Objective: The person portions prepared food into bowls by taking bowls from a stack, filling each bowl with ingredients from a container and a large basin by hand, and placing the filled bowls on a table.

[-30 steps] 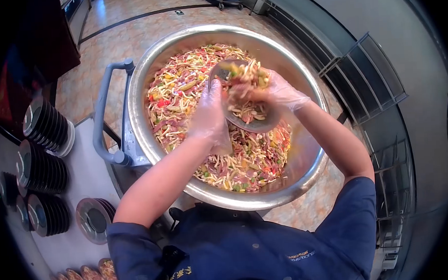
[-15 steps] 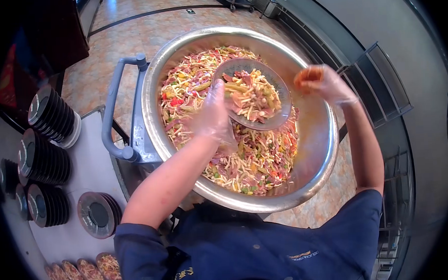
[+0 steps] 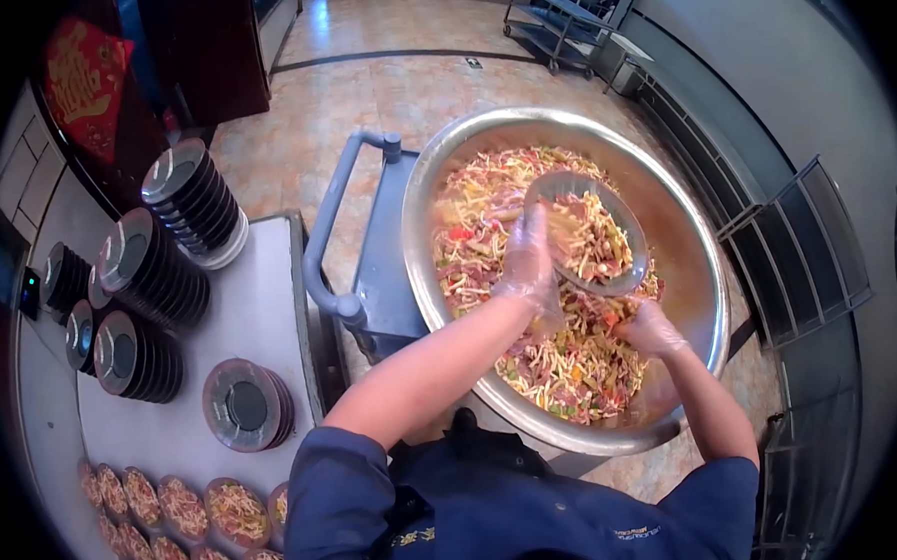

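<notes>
My left hand (image 3: 530, 261), in a clear plastic glove, grips the near-left rim of a dark, see-through plate (image 3: 635, 234). A heap of mixed food lies on the plate, with pale strips and meat pieces. It hangs tilted over a large steel basin (image 3: 432, 366). The basin holds a loose food mix (image 3: 563, 380) of pale strips, reddish meat, and green and red bits. Lower right of the plate, my gloved right hand (image 3: 656, 329) reaches into this mix, its fingers curled and their tips buried in it.
The basin stands beside a grey-blue cart handle (image 3: 328, 225). On the left, a table (image 3: 277, 257) bears several stacks of dark plates (image 3: 249, 404) and rows of filled plates (image 3: 236, 511). Metal racks (image 3: 797, 230) line the right wall. A wheeled trolley (image 3: 558, 25) stands farther back.
My right hand has moved down from beside the basin's right rim into the food mix. My left hand still holds the plate over the basin. The camera view has shifted, showing more table.
</notes>
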`<state>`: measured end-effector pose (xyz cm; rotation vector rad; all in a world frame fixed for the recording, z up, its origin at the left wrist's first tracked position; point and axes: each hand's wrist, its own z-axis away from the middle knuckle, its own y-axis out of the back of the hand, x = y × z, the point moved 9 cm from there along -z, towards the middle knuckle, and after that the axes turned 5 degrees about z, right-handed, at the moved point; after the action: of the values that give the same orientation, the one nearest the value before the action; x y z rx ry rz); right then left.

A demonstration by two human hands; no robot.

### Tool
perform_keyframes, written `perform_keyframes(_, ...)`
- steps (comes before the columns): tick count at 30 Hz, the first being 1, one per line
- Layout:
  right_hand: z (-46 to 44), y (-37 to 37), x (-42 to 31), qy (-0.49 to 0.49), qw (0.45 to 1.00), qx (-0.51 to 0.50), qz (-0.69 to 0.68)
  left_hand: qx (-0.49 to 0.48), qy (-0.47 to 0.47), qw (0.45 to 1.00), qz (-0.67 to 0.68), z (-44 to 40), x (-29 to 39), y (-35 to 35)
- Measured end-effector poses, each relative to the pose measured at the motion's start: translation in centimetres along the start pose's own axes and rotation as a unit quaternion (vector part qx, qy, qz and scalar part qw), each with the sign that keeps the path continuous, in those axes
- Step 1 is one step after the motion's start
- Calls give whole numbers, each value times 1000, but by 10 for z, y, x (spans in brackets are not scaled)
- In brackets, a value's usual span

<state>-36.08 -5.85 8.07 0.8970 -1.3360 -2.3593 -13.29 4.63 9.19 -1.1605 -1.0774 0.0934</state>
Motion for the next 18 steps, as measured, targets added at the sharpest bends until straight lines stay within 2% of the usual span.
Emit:
perform_keyframes(1,7,6,-3,34,999,24,-15,19,32,999,0,6,4,-2)
perform_keyframes(2,14,5,2,23,999,20,-18,34,67,997,-4,13,5,-3)
perform_keyframes(4,18,18,8,-4,999,40,-26,22,62,998,-2,9,2,-3)
perform_keyframes(6,23,49,18,-32,985,95,-142,18,-26,993,-116,1,6,5)
perform_keyframes(7,22,70,18,22,974,139,-177,23,-24,992,-121,0,1,7)
perform_keyframes(9,31,112,6,41,956,212,-200,17,-2,991,-135,-1,-4,7)
perform_keyframes(10,47,133,-17,4,952,240,-190,20,-8,986,-168,-4,-6,10)
perform_keyframes(14,40,147,-96,134,914,288,-250,3,31,985,-171,-7,-29,12)
perform_keyframes(16,22,123,-122,193,906,259,-272,-31,35,987,-157,0,-27,2)
perform_keyframes(18,19,105,-149,304,876,341,-153,-54,38,987,-148,4,-24,-6)
